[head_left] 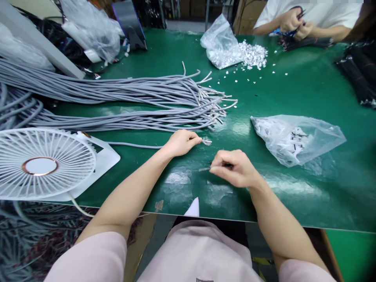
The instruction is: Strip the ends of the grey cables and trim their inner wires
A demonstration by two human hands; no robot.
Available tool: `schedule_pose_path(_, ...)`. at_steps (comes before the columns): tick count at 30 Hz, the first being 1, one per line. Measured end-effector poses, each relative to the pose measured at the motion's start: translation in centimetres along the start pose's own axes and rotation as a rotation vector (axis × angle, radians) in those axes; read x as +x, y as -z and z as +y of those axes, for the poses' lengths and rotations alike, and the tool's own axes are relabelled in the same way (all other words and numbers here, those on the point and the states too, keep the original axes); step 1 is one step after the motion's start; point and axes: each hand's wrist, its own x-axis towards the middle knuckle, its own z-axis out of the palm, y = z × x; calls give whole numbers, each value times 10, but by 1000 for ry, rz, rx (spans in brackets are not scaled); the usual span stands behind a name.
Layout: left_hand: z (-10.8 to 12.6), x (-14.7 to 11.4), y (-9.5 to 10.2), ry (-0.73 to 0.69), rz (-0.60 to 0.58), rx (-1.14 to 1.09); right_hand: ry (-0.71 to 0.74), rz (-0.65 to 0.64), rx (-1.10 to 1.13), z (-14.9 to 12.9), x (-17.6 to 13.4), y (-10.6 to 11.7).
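Observation:
My left hand point(183, 142) is closed round a grey cable point(135, 145) near its end. Frayed, whitish strands point(207, 141) stick out past the fingertips, and the cable runs off to the left behind the wrist. To the right and a little nearer to me, my right hand point(230, 167) is closed in a pinch. A short, thin, pale piece point(203, 169) pokes out from its fingertips; its kind cannot be made out. Beyond my left hand lie two bundles of grey cables point(126, 92), their stripped ends pointing right.
A white fan point(47, 164) stands at the left. Right of my hands lies a clear bag of white pieces point(293, 141). Further back, another bag point(221, 45) spills small shiny bits point(254, 55). A co-worker's hands point(295, 25) hold a tool over dark wires point(307, 43).

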Motion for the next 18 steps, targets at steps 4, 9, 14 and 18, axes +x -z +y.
schedule_pose_path(4,-2,1,-2,23,-28,-89,-26,139,-152,-2,-5,7)
schedule_pose_path(9,7,-10,5,-14,-89,-140,-167,289,-488,13,-3,12)
schedule_pose_path(14,11,-13,6,-61,-94,-114,-246,242,-647,16,0,8)
schedule_pose_path(18,13,-14,7,-74,-86,-95,-256,180,-692,18,1,5)
